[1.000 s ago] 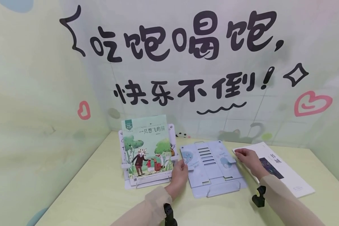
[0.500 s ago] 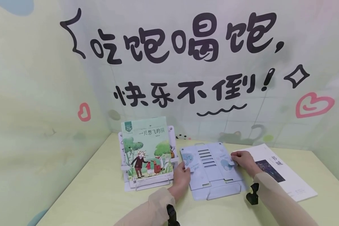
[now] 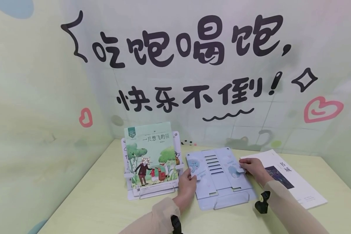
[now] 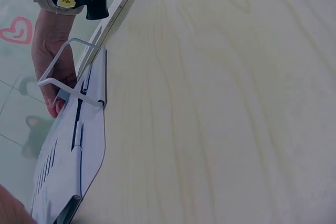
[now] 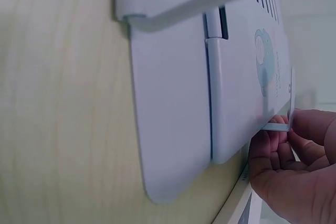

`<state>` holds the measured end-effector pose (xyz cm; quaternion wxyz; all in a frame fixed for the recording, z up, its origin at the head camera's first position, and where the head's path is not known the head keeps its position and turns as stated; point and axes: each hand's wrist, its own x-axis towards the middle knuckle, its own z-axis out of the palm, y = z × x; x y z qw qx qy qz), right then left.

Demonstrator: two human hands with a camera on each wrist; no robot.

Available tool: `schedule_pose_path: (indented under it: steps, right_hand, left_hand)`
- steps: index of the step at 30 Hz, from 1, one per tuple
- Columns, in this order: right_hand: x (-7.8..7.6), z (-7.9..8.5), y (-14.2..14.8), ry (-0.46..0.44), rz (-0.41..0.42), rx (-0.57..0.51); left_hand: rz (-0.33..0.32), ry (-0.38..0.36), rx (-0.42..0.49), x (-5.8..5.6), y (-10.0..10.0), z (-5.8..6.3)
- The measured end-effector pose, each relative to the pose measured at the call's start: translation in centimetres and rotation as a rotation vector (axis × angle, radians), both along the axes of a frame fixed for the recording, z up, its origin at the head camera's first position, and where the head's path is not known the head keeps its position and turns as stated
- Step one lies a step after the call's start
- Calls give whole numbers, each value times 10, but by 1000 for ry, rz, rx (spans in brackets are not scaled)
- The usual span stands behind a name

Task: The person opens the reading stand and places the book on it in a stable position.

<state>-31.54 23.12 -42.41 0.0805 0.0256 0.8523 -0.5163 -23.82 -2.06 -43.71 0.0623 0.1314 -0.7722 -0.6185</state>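
Observation:
A pale blue metal book stand (image 3: 210,191) with elephant pictures and slots leans back on the table. My left hand (image 3: 188,185) is at its left edge, fingers and thumb pinching the left page clip (image 3: 197,178). On the other side my right hand (image 3: 253,166) pinches the right page clip (image 5: 277,127) between thumb and fingers. A wire ledge (image 3: 232,201) sticks out from the stand's lower front. In the left wrist view the stand (image 4: 92,108) shows from the side, with only a corner of the left hand (image 4: 11,208) in sight.
Left of it, a second, white book stand (image 3: 176,139) holds a green picture book (image 3: 150,156) upright. A white magazine (image 3: 305,191) with a dark picture lies flat at the right, partly under the right forearm. A printed backdrop wall (image 3: 193,74) stands behind the table (image 3: 87,182).
My right hand has moved left from beside the magazine's edge onto the stand's right page clip. The left hand stays at the left clip, slightly shifted.

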Motion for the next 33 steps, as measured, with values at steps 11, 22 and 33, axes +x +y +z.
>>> schedule_pose_path:
  steps: [11,22,33]
  right_hand:
    - [3,-4,6,-1,-29,-84]
    - [5,-5,7,-17,-48,-115]
    - [5,-3,10,40,-4,-171]
  left_hand:
    - [-3,46,114,4,-2,0]
    - [15,42,184,6,-3,1]
    - [79,80,248,6,0,4]
